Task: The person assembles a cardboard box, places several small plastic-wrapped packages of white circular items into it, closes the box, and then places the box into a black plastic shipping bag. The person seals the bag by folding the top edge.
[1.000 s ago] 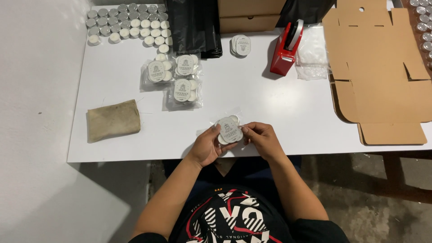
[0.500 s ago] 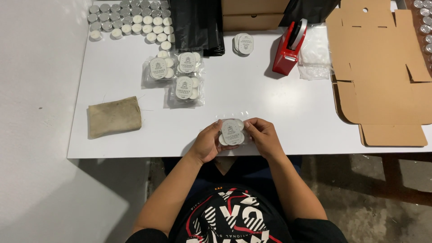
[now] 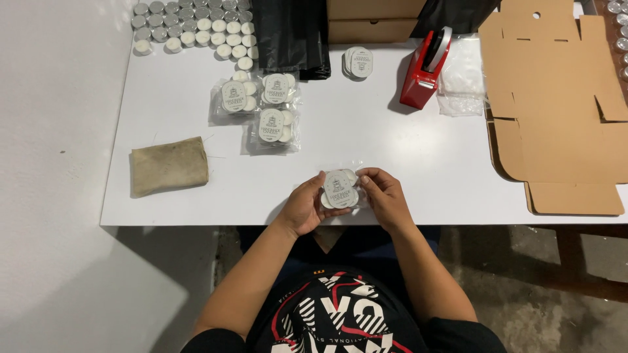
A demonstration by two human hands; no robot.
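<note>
Both my hands hold a small clear bag of tealight candles (image 3: 341, 189) with a round label on top, just above the near edge of the white table (image 3: 366, 131). My left hand (image 3: 306, 208) cups the bag from the left and below. My right hand (image 3: 384, 196) grips its right side with fingers curled over the edge.
Three filled candle bags (image 3: 261, 108) lie at the middle left, with rows of loose tealights (image 3: 190, 29) behind them. A tan cloth (image 3: 169, 165) lies at the left. A stack of round labels (image 3: 358, 63), a red tape dispenser (image 3: 425, 68), clear bags (image 3: 463, 75) and flat cardboard boxes (image 3: 556, 111) lie to the right.
The bag in my hands has been turned slightly and lowered toward the table's near edge. My fingers have shifted around it. Nothing else on the table has moved.
</note>
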